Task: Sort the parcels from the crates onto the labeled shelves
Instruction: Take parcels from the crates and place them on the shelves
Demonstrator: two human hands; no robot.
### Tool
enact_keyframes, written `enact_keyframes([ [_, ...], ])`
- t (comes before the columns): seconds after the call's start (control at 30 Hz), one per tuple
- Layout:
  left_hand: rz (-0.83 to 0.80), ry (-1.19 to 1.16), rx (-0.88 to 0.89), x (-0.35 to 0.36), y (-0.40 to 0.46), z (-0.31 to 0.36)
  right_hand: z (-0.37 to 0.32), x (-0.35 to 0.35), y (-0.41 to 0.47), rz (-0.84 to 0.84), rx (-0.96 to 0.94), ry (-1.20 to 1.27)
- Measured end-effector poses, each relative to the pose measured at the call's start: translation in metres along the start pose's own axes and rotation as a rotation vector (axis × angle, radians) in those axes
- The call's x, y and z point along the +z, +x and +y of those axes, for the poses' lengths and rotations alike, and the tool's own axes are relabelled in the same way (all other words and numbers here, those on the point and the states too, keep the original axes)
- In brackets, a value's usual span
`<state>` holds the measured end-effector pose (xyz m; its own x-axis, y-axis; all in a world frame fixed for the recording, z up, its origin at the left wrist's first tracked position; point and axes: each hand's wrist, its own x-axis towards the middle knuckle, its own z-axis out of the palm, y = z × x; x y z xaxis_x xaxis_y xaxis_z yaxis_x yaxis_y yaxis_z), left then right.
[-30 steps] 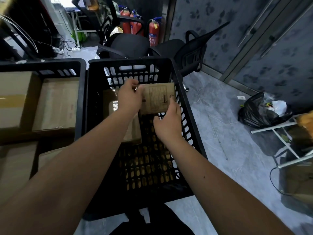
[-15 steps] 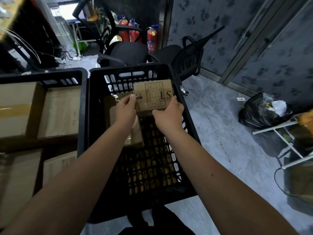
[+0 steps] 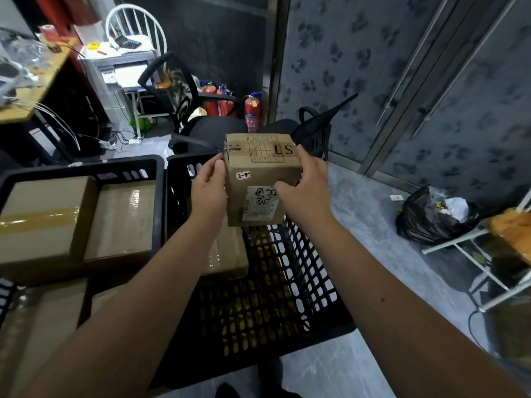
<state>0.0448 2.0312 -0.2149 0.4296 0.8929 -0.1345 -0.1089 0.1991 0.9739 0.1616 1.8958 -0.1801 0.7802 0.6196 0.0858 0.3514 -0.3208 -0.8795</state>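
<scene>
Head view | small brown cardboard parcel marked "2-4" held above black perforated plastic crate | left hand and right hand clasp its sides, fingers curled | risk: side-only hold may slip, dropping it onto the taped brown box; handwritten tag misread, wrong shelf

I see a small brown cardboard parcel raised above the black slotted crate, its top printed "ST", white labels facing me. Another taped parcel lies inside at 10 o'clock.
</scene>
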Motion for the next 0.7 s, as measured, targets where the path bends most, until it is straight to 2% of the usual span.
enact_keyframes([
  [0.23, -0.028, -0.012, 0.028, -0.025, -0.017, 0.017, -0.006, 0.017, -0.014, 0.050, -0.113, 0.185],
  [0.43, 0.013, -0.027, 0.072, -0.052, -0.028, 0.027, -0.006, 0.025, -0.020, 0.010, -0.019, 0.274],
  [0.57, 0.108, 0.027, 0.124, -0.068, -0.043, 0.036, -0.014, 0.027, -0.027, -0.067, -0.072, 0.221],
  [0.7, 0.159, 0.054, 0.173, -0.078, -0.050, 0.038, -0.023, 0.028, -0.032, -0.270, -0.130, 0.248],
])
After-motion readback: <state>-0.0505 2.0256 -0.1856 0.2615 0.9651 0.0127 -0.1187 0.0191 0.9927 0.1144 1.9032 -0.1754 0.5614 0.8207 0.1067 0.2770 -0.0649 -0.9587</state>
